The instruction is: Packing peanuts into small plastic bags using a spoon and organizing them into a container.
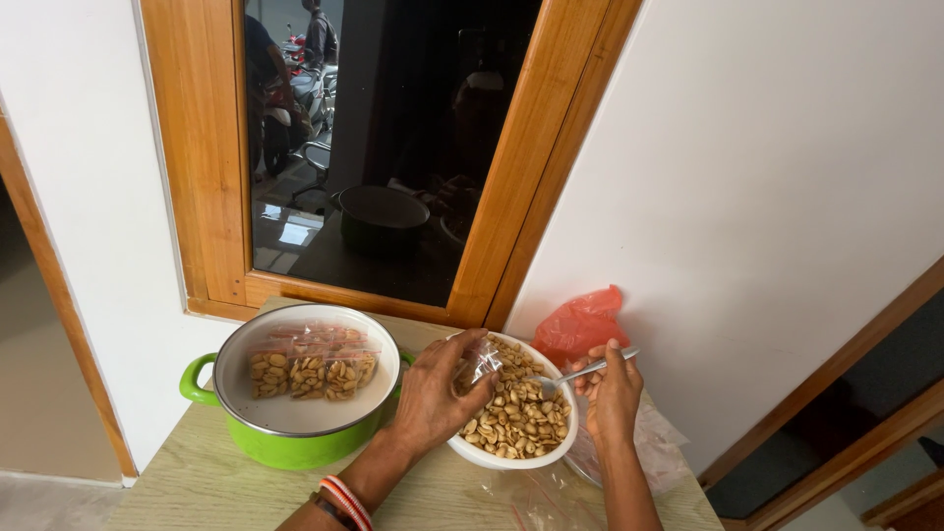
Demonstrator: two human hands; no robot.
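Wooden bench point(206, 482) against white wall, under a wood-framed window point(393, 147). Green pot point(295, 433) at left of bench, white inside, three filled clear packets of peanuts point(313, 372) lying flat within. White bowl point(551, 447) of loose peanuts just right of pot, nearly touching. Red plastic bag point(580, 323) behind bowl, against wall. Left hand point(433, 398) over bowl's near-left rim, grip closed on a small clear pouch point(479, 366), mouth held above the nuts. Right hand point(615, 388) at bowl's right edge, grip closed round a metal spoon point(580, 372), bowl end angled toward pouch. Advisable: pouch mouth kept wide and directly over bowl, spoon tipped slowly, spills thus caught.
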